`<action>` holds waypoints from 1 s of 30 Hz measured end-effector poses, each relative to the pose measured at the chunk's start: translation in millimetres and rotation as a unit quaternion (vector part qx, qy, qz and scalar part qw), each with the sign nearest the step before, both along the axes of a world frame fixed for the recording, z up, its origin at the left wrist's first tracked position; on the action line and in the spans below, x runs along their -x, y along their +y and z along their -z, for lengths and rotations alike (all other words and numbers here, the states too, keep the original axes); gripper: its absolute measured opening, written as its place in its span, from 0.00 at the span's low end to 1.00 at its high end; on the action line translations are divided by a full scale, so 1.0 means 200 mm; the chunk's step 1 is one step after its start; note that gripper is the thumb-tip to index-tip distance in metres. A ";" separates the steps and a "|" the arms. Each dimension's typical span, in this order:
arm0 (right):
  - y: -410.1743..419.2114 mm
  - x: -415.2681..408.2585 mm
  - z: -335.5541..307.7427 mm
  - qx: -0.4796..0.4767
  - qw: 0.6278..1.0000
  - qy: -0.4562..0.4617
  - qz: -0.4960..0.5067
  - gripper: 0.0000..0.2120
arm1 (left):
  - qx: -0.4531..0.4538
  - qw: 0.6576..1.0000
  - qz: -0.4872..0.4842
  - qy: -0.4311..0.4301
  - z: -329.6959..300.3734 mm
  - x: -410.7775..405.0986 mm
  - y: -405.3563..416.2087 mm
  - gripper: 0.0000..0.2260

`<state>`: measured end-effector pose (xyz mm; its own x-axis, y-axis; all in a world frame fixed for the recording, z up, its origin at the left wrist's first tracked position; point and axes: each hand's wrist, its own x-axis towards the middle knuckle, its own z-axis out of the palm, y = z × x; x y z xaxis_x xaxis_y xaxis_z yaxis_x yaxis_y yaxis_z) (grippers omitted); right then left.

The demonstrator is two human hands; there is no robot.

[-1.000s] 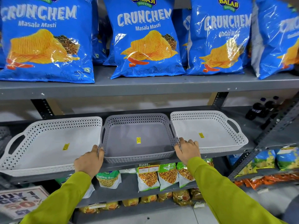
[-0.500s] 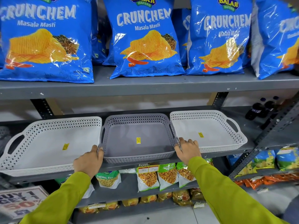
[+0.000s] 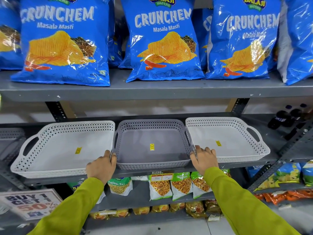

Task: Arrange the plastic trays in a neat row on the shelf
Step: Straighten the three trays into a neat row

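Observation:
Three perforated plastic trays stand side by side on the middle grey shelf (image 3: 264, 161). A white tray (image 3: 55, 150) is on the left, a grey tray (image 3: 145, 141) in the middle, and another white tray (image 3: 237, 146) on the right. Each carries a small yellow sticker. My left hand (image 3: 100, 165) grips the grey tray's front left corner, fingers curled over its rim. My right hand (image 3: 204, 159) grips its front right corner, touching the right white tray's edge. Both sleeves are green.
Blue Crunchem chip bags (image 3: 162, 39) line the shelf above. Snack packets (image 3: 179, 185) fill the shelf below. A "Buy 1 Get 1" sign (image 3: 28, 203) leans at lower left. Dark bottles (image 3: 286, 116) stand at the far right behind a slotted metal upright (image 3: 291, 146).
The view has shifted slightly. Both hands stay on the grey tray's front corners, and the trays keep their places.

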<state>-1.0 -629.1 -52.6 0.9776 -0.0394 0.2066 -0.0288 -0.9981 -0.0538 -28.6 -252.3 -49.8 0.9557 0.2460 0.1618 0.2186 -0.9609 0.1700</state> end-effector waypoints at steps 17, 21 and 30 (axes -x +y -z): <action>0.01 0.01 -0.01 0.010 0.999 0.017 0.040 0.31 | 0.002 1.000 0.003 -0.023 0.01 0.01 -0.02 0.19; 0.02 0.00 -0.01 0.012 0.999 0.030 0.036 0.28 | -0.005 1.000 -0.013 -0.028 0.01 0.01 -0.02 0.18; 0.02 -0.01 0.00 0.015 0.999 0.037 0.030 0.19 | -0.005 0.999 -0.010 -0.043 0.03 -0.01 -0.01 0.18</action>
